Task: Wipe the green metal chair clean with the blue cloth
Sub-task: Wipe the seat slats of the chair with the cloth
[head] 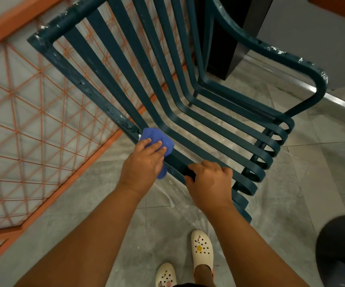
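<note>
The dark green metal chair (188, 100) fills the middle of the head view, its slatted back and seat curving away from me, with white paint flecks on the frame. My left hand (143, 165) presses the bunched blue cloth (157, 139) against the near side rail of the chair frame. My right hand (210, 183) grips the same rail a little further right, fingers curled over it. The far armrest (291, 59) curves down at the right.
An orange metal grille (33, 121) leans on the left beside the chair. A black post (229, 38) and a grey wall stand behind it. The dusty tiled floor (301, 183) lies below, with my two cream clogs (201, 251) and a dark round object (343, 255) at the right.
</note>
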Available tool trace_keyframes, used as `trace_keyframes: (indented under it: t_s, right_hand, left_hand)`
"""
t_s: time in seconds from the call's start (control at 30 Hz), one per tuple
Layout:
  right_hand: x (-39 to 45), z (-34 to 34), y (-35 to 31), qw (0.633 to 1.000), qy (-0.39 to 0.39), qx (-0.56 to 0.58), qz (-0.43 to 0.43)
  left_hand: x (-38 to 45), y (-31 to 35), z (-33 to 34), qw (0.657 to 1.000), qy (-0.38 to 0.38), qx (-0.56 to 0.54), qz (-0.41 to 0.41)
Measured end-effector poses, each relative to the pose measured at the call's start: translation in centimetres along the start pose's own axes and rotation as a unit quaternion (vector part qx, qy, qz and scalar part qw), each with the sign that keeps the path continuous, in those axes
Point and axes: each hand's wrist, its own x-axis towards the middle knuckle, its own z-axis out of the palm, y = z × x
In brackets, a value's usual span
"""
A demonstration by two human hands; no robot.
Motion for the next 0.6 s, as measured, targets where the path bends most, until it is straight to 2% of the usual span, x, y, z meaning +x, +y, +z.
trace_keyframes:
  t_s: [0.1, 0.23, 0.3, 0.43, 0.6]
  right_hand:
    - [0.2, -0.3, 0.2, 1.0, -0.009, 0.013, -0.001]
    - [0.2, 0.0, 0.1, 1.0, 0.003, 0.003, 0.007]
    - [0.2, 0.1, 0.2, 1.0, 0.005, 0.002, 0.005]
    - [0.3, -0.2, 0.4, 1.0, -0.004, 0.016, -0.001]
    - [0.3, 0.0, 0.2, 1.0, 0.002, 0.011, 0.002]
  left_hand:
    - [-0.4, 0.9, -0.2, 1.0, -0.026, -0.003, -0.004]
    - [-1.0, 2.2, -0.4, 0.994, -0.066, -0.001, 0.088]
    - [-0.8, 1.5, -0.1, 0.996, -0.052, -0.028, 0.066]
    - [-1.1, 2.2, 0.8, 0.998, -0.012, -0.047, -0.043]
    - [-1.8, 4.3, 1.3, 0.992, -0.012, -0.101, -0.074]
